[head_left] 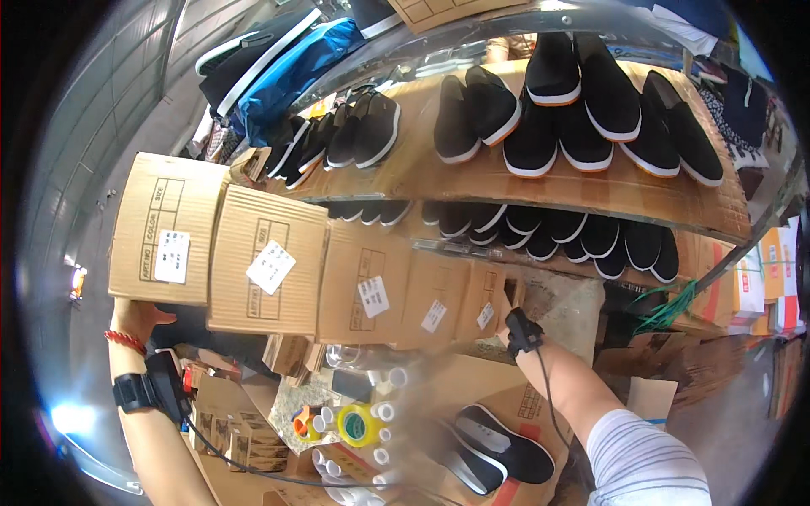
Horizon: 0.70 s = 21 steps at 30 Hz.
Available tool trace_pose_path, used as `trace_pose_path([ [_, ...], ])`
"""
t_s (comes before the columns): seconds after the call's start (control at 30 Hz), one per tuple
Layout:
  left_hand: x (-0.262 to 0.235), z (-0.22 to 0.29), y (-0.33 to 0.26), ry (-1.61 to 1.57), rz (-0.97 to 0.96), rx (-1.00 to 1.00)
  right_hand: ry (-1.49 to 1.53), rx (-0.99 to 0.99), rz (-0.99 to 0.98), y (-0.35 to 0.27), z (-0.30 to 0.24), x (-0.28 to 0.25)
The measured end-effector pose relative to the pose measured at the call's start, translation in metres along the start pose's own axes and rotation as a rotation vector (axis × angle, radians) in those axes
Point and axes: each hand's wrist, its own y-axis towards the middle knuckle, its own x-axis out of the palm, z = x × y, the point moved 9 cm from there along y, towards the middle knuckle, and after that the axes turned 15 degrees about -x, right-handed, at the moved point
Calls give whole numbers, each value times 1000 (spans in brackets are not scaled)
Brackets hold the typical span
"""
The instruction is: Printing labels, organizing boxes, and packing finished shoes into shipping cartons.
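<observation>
A row of several brown cardboard shoe boxes with white labels is held up between my two hands. Under the near edge of the leftmost box, my left hand is closed on it, thumb showing and the other fingers hidden. My right hand presses on the far right box of the row. Its fingers are mostly hidden by the box and a black wrist device. Below the row, a pair of black cloth shoes with white soles lies on cardboard.
Black shoes stand on a cardboard-covered shelf, with more on a lower level. Tape rolls and white tubes lie below the boxes. A blue bag sits at the upper left; green string hangs at right.
</observation>
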Motion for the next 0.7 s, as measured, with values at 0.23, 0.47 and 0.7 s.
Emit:
trace_pose_path([
  [0.23,51,22,-82,-245,121,63,-29,67,33,-67,-34,0],
  [0.47,76,30,-233,-312,356,116,-133,168,-20,-156,-135,-5],
  [0.7,172,2,-469,-392,694,125,-366,358,-293,-240,-239,4],
])
